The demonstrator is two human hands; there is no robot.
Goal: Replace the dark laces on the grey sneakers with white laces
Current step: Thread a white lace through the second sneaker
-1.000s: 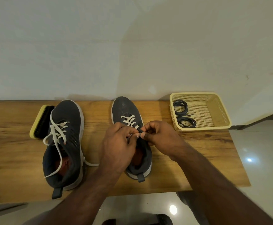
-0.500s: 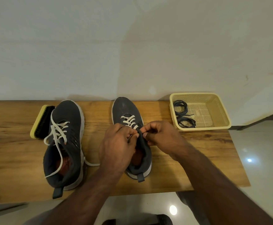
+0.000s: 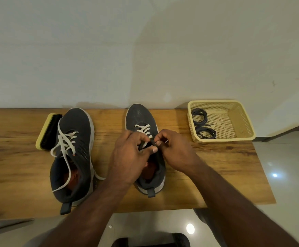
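Two grey sneakers stand on the wooden table point(image 3: 216, 168), toes toward the wall. The left sneaker point(image 3: 74, 148) carries a loose white lace point(image 3: 66, 141) whose ends trail over its side. The right sneaker point(image 3: 141, 120) has a white lace point(image 3: 144, 130) crossed through its front eyelets. Both hands meet over its tongue: my left hand point(image 3: 129, 157) and my right hand point(image 3: 173, 150) pinch at the lace and upper eyelet area with curled fingers. The lace ends are hidden under the fingers.
A yellow mesh basket point(image 3: 241, 122) at the table's right rear holds two coiled dark laces point(image 3: 203, 125). A yellow-backed shoe brush point(image 3: 46, 131) lies against the left sneaker's far side. The wall runs along the table's back edge; tiled floor lies below the front edge.
The fingertips have shifted slightly at the right sneaker's upper eyelets; both hands stay in the same spot. The shoes, the basket and the brush have not moved.
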